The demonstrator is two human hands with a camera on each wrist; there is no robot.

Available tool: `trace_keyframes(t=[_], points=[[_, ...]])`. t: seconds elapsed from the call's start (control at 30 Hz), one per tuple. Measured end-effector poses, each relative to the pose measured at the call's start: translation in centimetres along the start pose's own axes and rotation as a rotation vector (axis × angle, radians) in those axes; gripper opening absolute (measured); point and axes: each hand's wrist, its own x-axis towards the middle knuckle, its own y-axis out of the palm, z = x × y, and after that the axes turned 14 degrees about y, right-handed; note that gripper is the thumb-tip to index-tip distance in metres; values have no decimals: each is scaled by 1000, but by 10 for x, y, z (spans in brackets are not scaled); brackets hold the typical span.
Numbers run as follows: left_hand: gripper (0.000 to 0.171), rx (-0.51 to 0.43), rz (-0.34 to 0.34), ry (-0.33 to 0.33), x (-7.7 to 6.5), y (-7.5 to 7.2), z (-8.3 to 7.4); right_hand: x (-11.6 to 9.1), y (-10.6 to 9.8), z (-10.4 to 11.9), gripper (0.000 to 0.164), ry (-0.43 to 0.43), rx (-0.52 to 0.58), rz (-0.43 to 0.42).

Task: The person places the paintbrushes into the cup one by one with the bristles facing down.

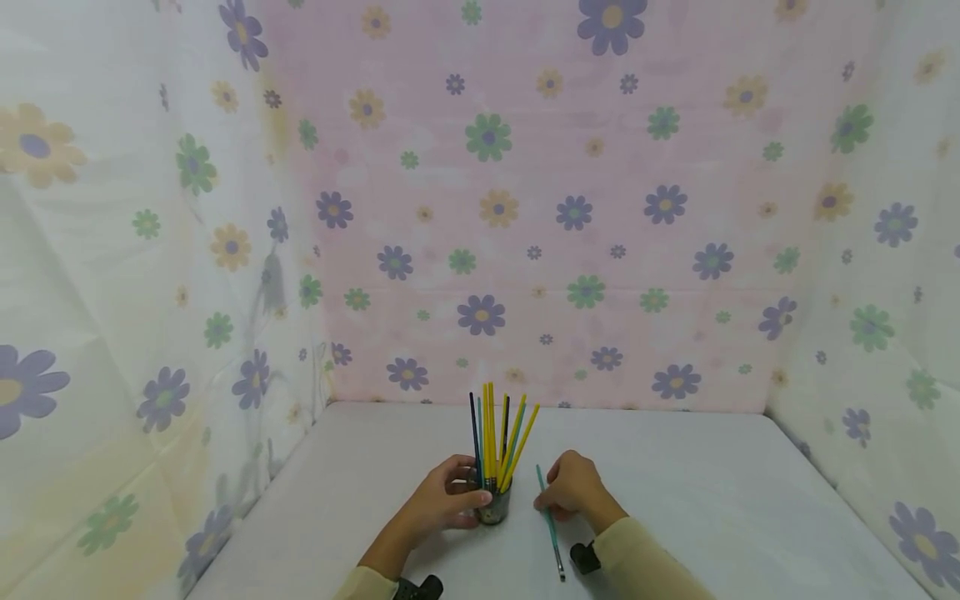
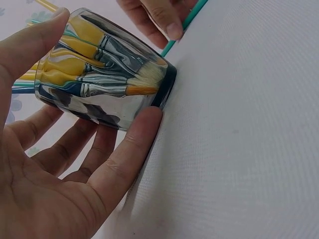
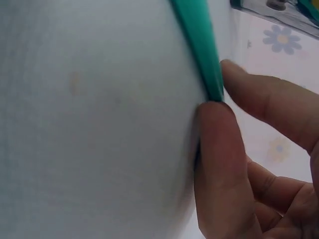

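Note:
In the head view a clear glass (image 1: 492, 510) stands on the table, holding several paintbrushes (image 1: 491, 433) with yellow, teal and dark handles pointing up. My left hand (image 1: 450, 497) grips this glass from the left. The left wrist view shows brush bristles (image 2: 149, 74) down inside, near the thick base, with the thumb at the rim and a finger by the bottom. To the right of the glass, my right hand (image 1: 576, 487) pinches a teal paintbrush (image 1: 553, 533) by its handle. That brush lies low along the table, its ferrule end toward me; the right wrist view shows the teal handle (image 3: 199, 45) between thumb and finger.
A white cloth covers the table (image 1: 697, 483). Flower-patterned sheets form the back wall (image 1: 540, 167) and both side walls. Dark wrist cameras are strapped at both wrists, the right one (image 1: 585, 558) close beside the teal brush.

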Motion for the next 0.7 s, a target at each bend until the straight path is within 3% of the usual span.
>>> trace_keyframes(t=[0.33,0.7], points=[[60,-9,2,-13,0,1,-3,5,-1,-1,39,40,23,15],[60,-24,3,-7,-1,1,-3,12,-7,-10,33,111,212,146]])
